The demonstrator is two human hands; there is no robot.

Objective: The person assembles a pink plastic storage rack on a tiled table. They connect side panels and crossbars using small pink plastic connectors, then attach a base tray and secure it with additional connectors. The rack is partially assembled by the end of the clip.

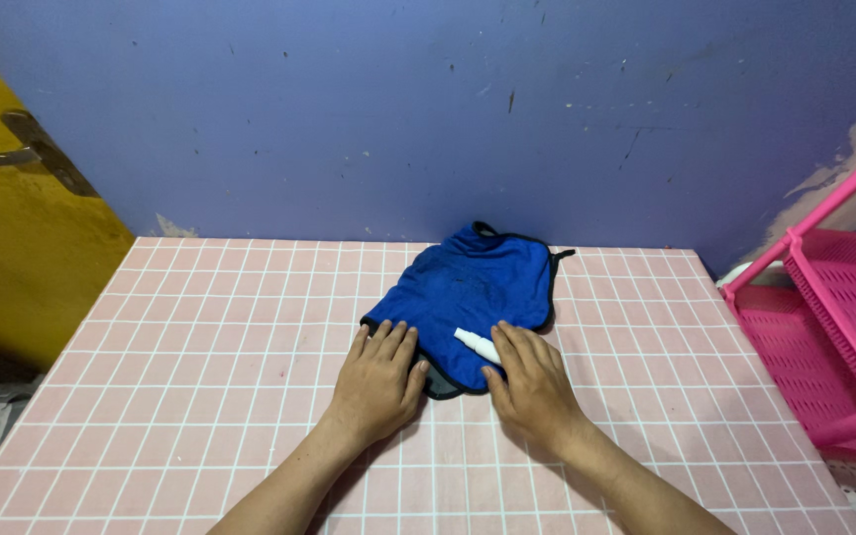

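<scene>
A blue cloth with black trim lies on the pink checked table, near the back middle. My left hand rests flat on the table, fingers apart, its fingertips on the cloth's near left edge. My right hand lies flat at the cloth's near right corner. A small white tube-like object lies on the cloth under my right hand's thumb and forefinger; whether it is gripped or only touched is unclear.
A pink plastic shelf rack stands to the right of the table. A yellow door with a metal handle is at the left. A blue wall runs behind the table.
</scene>
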